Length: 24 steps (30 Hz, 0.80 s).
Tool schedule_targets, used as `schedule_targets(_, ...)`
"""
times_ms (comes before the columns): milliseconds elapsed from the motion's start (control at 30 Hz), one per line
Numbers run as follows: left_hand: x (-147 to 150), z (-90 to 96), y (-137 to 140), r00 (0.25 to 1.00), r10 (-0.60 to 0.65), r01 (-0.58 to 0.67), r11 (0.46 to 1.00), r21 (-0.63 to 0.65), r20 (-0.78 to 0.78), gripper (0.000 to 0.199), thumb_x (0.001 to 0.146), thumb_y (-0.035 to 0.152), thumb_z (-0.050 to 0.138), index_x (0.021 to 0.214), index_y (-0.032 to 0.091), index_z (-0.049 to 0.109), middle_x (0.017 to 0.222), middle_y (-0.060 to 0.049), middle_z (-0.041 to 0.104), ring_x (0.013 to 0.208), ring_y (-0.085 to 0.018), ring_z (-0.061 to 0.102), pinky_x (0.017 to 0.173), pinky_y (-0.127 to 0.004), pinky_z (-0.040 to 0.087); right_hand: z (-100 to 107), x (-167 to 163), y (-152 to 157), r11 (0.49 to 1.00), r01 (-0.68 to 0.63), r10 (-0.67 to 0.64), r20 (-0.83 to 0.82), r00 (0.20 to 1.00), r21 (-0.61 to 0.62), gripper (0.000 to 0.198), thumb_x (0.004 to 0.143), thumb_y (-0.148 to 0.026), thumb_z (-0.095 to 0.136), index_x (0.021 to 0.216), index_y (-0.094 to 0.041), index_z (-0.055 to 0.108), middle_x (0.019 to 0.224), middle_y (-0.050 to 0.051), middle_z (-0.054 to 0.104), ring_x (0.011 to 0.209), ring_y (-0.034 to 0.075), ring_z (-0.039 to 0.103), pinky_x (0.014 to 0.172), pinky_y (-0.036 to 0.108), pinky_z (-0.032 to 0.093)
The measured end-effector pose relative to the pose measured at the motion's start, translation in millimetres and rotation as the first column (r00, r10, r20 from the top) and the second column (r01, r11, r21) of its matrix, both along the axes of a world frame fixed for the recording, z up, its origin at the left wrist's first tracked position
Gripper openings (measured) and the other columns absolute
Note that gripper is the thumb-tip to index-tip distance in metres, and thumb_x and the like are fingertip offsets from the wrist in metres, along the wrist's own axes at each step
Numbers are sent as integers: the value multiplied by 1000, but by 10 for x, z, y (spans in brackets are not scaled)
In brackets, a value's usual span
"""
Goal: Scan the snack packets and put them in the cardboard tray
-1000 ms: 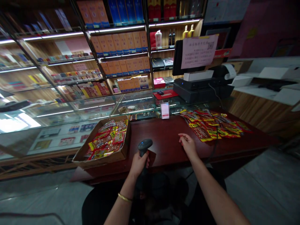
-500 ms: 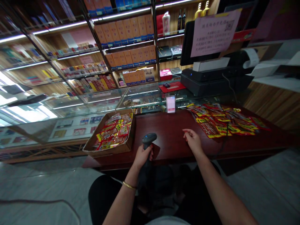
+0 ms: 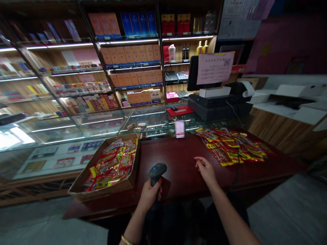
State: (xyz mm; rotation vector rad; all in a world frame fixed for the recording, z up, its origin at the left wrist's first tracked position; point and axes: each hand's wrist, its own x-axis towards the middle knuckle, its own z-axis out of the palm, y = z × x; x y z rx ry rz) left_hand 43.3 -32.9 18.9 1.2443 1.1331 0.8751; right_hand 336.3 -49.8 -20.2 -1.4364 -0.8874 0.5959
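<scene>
My left hand [image 3: 150, 193] is wrapped round the handle of a dark barcode scanner [image 3: 157, 169], held upright near the front edge of the wooden table [image 3: 168, 153]. The scanner head has a small blue light. My right hand [image 3: 205, 170] is over the table to the right of it, with nothing visible in it. Its index finger stretches out, apart from the other, loosely curled fingers. Left of the scanner stands an open cardboard box [image 3: 102, 195] filled with red and yellow snack packets [image 3: 125, 161]. More snack packets [image 3: 222, 146] lie in a spread pile beyond my right hand.
A small upright card [image 3: 180, 129], partly blurred, stands at the table's back edge. Behind it are a glass display case [image 3: 145, 117], a mouse [image 3: 174, 108] on a red mat, and a monitor [image 3: 193, 73] above a black cash drawer [image 3: 217, 109]. Shelves of boxed goods line the wall.
My view has tilted upward and levelled, so table and hands sit lower in the picture. My left hand keeps its hold on the scanner; my right hand stays at about the same spot.
</scene>
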Motion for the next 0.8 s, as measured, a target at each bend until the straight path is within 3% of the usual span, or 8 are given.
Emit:
schedule_targets(367, 10, -54, 40, 999, 10, -11, 1000, -28, -48, 48, 69, 65, 71, 65, 21, 53, 43, 4, 56, 31, -10, 48, 32, -20, 36, -48, -8, 28, 1000, -13, 14, -6, 1000, 10, 39, 81, -53, 59, 99, -20, 69, 61, -2, 59, 50, 16, 52, 49, 28, 42)
schedule_targets(800, 10, -1, 15, 995, 64, -71, 994, -85, -78, 51, 60, 68, 73, 70, 21, 55, 45, 4, 58, 30, -12, 50, 31, -21, 36, -73, -64, 36, 998, -45, 48, 54, 997, -50, 33, 82, -48, 59, 97, -22, 72, 65, 1, 63, 61, 21, 61, 56, 30, 46)
